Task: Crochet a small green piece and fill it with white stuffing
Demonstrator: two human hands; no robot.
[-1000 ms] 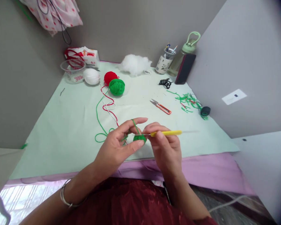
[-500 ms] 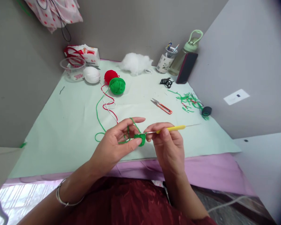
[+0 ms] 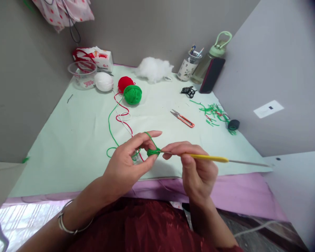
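Note:
My left hand (image 3: 128,159) pinches a small green crochet piece (image 3: 153,152) between thumb and fingers. Green yarn (image 3: 152,140) loops over its raised index finger and runs down to the piece. In my right hand (image 3: 196,168) is a crochet hook (image 3: 210,158) with a yellow handle, held like a pencil. The hook's thin metal tip meets the edge of the green piece, while its other metal end points right. Beyond the hands lies a green yarn ball (image 3: 132,95), its strand trailing to my left hand. Fingers partly hide the crochet piece.
Behind are a red yarn ball (image 3: 125,84), a white yarn ball (image 3: 104,82), a clear tub (image 3: 82,78) and white stuffing (image 3: 154,70). Orange thread snips (image 3: 183,119), a black hair clip (image 3: 189,91), yarn scraps (image 3: 212,111), a phone (image 3: 212,75) and a bottle (image 3: 206,64) stand or lie to the right.
My right hand has shifted slightly right and down, and the hook has swung so more of its shaft shows. The green piece has tilted to a flatter view in my left hand.

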